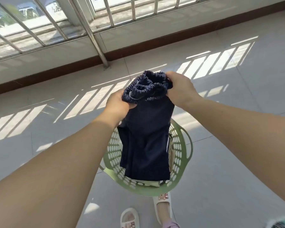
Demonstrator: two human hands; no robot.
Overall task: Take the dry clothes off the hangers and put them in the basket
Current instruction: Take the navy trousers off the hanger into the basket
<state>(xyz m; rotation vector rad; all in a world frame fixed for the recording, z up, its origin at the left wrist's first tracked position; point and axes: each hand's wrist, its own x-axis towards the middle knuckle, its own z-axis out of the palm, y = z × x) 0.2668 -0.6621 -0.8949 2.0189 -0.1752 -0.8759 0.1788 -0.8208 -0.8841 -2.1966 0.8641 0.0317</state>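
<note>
A pair of dark navy shorts (146, 137) with a gathered elastic waistband hangs straight down over a light green perforated laundry basket (179, 155) on the floor. My left hand (118, 104) grips the waistband at its left side. My right hand (179, 88) grips the waistband at its right side. The lower hem of the shorts reaches down inside the basket's outline. A pale beige garment (152, 183) lies in the basket, mostly hidden by the shorts. No hanger is in view.
The grey tiled floor (229, 145) is striped with sunlight. A metal railing and its post (95, 38) run along the far wall above a brown skirting. My two feet in white slippers (162, 203) stand just behind the basket. A fuzzy object sits at the bottom right corner.
</note>
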